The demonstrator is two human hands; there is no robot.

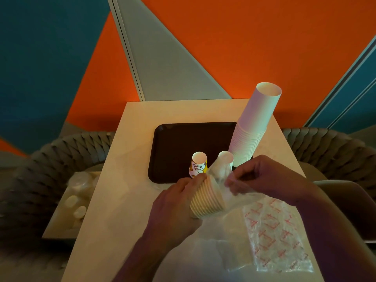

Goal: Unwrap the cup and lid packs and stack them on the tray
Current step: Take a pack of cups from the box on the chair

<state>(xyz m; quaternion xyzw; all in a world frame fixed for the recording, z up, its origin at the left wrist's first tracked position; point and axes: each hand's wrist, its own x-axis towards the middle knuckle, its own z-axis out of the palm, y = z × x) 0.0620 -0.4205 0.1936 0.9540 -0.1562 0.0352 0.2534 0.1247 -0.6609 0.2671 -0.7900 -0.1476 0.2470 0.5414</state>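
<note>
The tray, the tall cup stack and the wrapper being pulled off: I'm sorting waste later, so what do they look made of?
Tray: probably moulded plastic, dark brown and matte, with rounded raised rim.
Tall cup stack: likely paper, white, matte, thin rolled rims.
Wrapper: thin clear plastic film, crinkled and glossy.

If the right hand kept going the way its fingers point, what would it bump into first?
Probably the cup stack held by the left hand. The right hand points leftward toward it, pinching the clear wrapper between them. Depth is unclear.
</note>
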